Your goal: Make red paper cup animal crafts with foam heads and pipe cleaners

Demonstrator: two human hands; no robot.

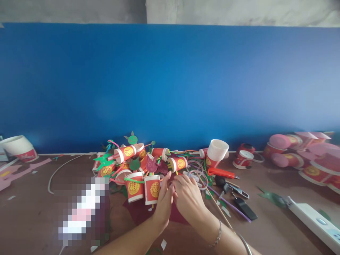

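Note:
My left hand (164,204) and my right hand (189,199) meet at the front of a pile of decorated paper cups. Their fingertips come together, closed on something small that I cannot make out. Just left of my left hand stands a red paper cup (152,190) with a gold emblem, and another red cup (134,187) is beside it. Above my fingers lies a tilted cup (177,164) with a yellow strip. A maroon paper cutout with a face (152,165) rests among the cups. Under my hands is a maroon paper sheet (136,213).
A white-topped cup (217,150), an orange utility knife (222,173), keys with a black fob (244,208) and a wooden stick (216,205) lie to the right. Further right are a white power strip (316,225) and pink cup crafts (318,166). A blue panel (170,81) stands behind.

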